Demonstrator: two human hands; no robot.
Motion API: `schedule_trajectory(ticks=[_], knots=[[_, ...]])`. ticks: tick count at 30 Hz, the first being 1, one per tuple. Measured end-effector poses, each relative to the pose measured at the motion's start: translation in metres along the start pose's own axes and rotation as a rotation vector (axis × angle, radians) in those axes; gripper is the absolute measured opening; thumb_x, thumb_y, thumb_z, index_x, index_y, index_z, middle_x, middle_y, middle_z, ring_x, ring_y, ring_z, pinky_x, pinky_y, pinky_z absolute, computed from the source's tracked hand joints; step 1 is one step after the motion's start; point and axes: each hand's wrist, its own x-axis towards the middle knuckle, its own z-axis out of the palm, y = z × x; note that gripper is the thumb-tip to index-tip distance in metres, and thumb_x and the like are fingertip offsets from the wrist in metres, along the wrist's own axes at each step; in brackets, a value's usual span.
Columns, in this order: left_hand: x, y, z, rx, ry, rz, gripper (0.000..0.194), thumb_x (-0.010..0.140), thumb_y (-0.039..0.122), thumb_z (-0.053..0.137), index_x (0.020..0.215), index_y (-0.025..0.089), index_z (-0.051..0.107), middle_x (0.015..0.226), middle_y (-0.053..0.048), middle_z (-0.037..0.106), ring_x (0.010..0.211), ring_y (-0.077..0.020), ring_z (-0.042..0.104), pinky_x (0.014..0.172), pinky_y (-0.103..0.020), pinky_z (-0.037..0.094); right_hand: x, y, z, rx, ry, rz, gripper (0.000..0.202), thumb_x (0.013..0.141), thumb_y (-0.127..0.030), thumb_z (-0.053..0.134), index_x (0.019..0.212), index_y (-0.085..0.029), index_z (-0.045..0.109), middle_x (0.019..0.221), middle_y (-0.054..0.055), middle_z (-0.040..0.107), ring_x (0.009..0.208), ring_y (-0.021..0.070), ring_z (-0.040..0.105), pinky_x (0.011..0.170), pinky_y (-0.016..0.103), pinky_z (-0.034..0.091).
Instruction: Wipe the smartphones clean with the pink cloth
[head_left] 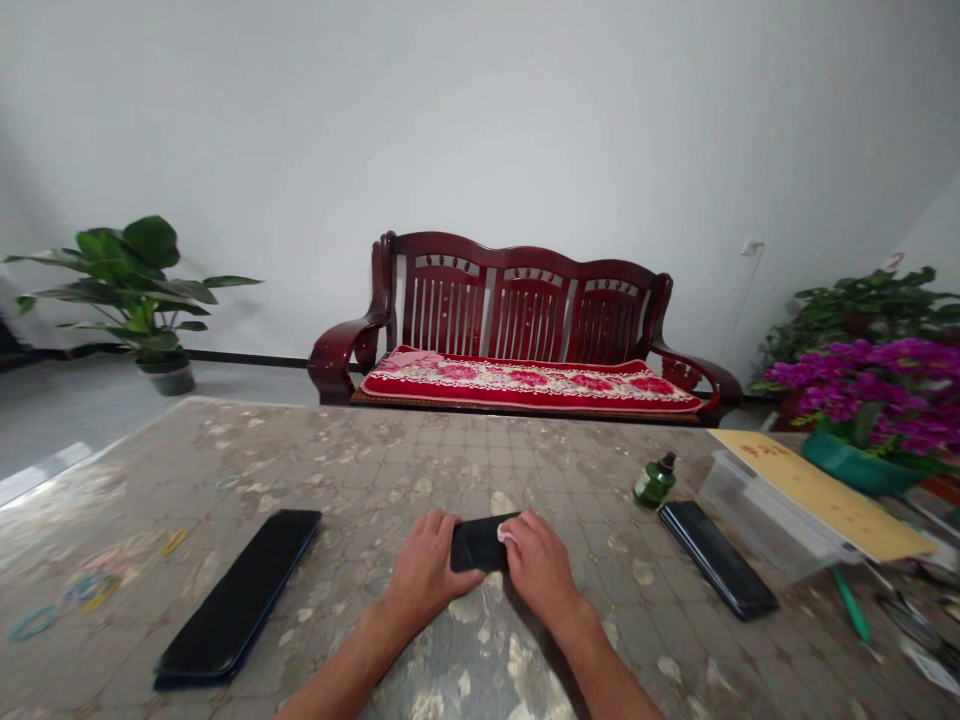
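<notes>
A black smartphone (477, 544) lies flat between my hands, low over the patterned table or resting on it; I cannot tell which. My left hand (429, 556) grips its left end, thumb along the near edge and fingers at the far side. At the right end, my right hand (538, 560) is closed over a small pale pink wipe (507, 532) pressed against the dark surface. Most of the wipe is hidden by the fingers. To the left lies a long flat black object (238, 600), and to the right a glossy black flat one (718, 560).
A green bottle with a black top (655, 482) stands right of centre. Beside it are a clear plastic box (772, 520) under a yellow board (825, 495) and a pot of purple flowers (862, 462). Colourful bands (97, 585) lie far left. A wooden bench (525, 310) stands beyond the table (360, 470).
</notes>
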Motion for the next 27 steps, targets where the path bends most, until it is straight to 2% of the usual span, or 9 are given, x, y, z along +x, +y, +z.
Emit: schedule_trajectory(ticks=[7, 16, 23, 27], knots=[[0.0, -0.002, 0.002, -0.002, -0.001, 0.004, 0.049, 0.068, 0.037, 0.075, 0.111, 0.019, 0.059, 0.106, -0.008, 0.06, 0.104, -0.0288, 0.056, 0.095, -0.038, 0.042, 0.003, 0.014, -0.006, -0.108, 0.035, 0.108, 0.022, 0.093, -0.013, 0.049, 0.093, -0.021, 0.069, 0.095, 0.006, 0.065, 0.093, 0.0194, 0.06, 0.081, 0.027, 0.041], [0.0, -0.003, 0.003, -0.003, 0.01, 0.003, 0.048, 0.068, 0.037, 0.074, 0.111, 0.021, 0.059, 0.106, -0.007, 0.059, 0.104, -0.0286, 0.057, 0.094, -0.038, 0.043, -0.003, 0.006, -0.003, -0.068, 0.006, 0.018, 0.023, 0.094, -0.013, 0.049, 0.092, -0.024, 0.069, 0.093, 0.003, 0.065, 0.09, 0.0173, 0.06, 0.08, 0.025, 0.041], [0.0, -0.005, 0.004, -0.009, 0.021, 0.016, 0.049, 0.068, 0.037, 0.075, 0.111, 0.019, 0.059, 0.106, -0.007, 0.06, 0.104, -0.0286, 0.056, 0.094, -0.038, 0.043, 0.0, 0.016, -0.006, -0.114, 0.041, 0.133, 0.023, 0.092, -0.011, 0.049, 0.092, -0.021, 0.069, 0.095, 0.005, 0.065, 0.091, 0.0188, 0.061, 0.08, 0.026, 0.041], [0.0, -0.004, 0.003, -0.018, 0.021, 0.013, 0.048, 0.068, 0.036, 0.074, 0.111, 0.019, 0.059, 0.106, -0.008, 0.06, 0.104, -0.029, 0.056, 0.095, -0.038, 0.043, -0.004, 0.006, -0.004, -0.058, 0.009, 0.045, 0.023, 0.093, -0.012, 0.048, 0.093, -0.023, 0.068, 0.094, 0.004, 0.064, 0.09, 0.0176, 0.061, 0.08, 0.025, 0.042]])
